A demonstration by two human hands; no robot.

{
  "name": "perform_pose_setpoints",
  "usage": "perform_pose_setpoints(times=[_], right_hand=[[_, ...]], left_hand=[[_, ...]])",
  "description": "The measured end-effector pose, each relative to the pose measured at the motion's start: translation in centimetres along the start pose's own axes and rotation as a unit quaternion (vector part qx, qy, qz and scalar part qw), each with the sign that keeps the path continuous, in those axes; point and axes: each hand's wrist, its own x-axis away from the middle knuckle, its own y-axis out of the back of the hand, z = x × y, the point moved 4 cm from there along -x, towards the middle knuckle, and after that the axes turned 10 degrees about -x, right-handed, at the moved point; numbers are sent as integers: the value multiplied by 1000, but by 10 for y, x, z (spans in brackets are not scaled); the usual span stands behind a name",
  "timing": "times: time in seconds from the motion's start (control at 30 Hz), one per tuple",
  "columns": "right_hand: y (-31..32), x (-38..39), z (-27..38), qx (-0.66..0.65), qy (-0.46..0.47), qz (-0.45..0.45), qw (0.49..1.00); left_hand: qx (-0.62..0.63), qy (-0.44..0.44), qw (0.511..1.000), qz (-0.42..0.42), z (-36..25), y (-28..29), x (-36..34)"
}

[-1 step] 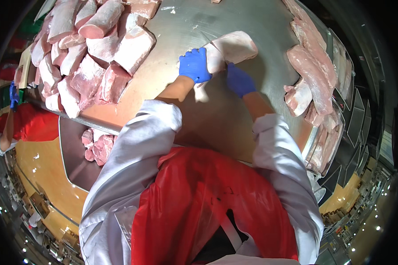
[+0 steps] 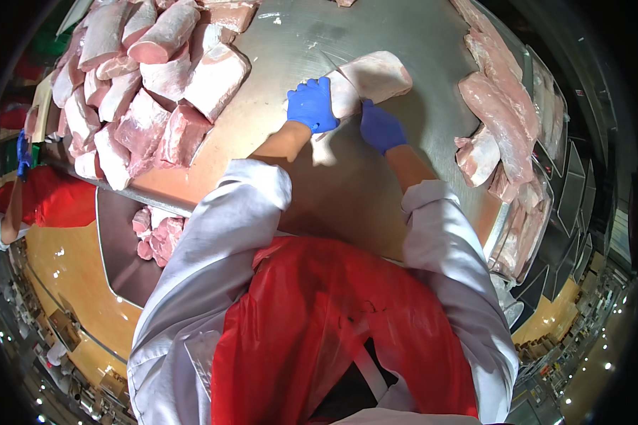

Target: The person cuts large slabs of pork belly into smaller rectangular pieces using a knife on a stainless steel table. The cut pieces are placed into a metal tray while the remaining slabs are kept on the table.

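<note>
A pale piece of pork loin [image 2: 377, 74] lies on the metal table ahead of me, with a slit running across it. My left hand [image 2: 312, 106], in a blue glove, presses on its left end with the fingers bent over the meat. Just to the right and nearer me, my right hand [image 2: 383, 129], also gloved in blue, is closed around a knife. The handle is hidden in the fist; only a thin line of blade shows across the meat, its tip past the far edge. A small pale scrap [image 2: 323, 151] lies below my left hand.
Many pork loin pieces [image 2: 164, 74] are heaped at the left. Long meat strips [image 2: 500, 117] lie along the table's right edge, beside trays. A metal bin [image 2: 124, 265] with meat chunks stands below the left edge. A co-worker's red apron [image 2: 60, 198] and gloved hand show at far left.
My right hand has shifted very slightly to the left. My left hand and the pork loin stay where they were.
</note>
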Motion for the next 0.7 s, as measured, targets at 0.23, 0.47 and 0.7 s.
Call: perform_pose_setpoints(times=[0.23, 0.47, 0.7], right_hand=[[-19, 26, -34, 23, 143, -106, 984], [-22, -1, -16, 4, 85, -30, 996], [-31, 57, -24, -75, 86, -72, 991]], left_hand=[[200, 45, 977, 50, 38, -2, -27], [251, 66, 966, -14, 52, -11, -31], [794, -38, 600, 94, 85, -54, -5]])
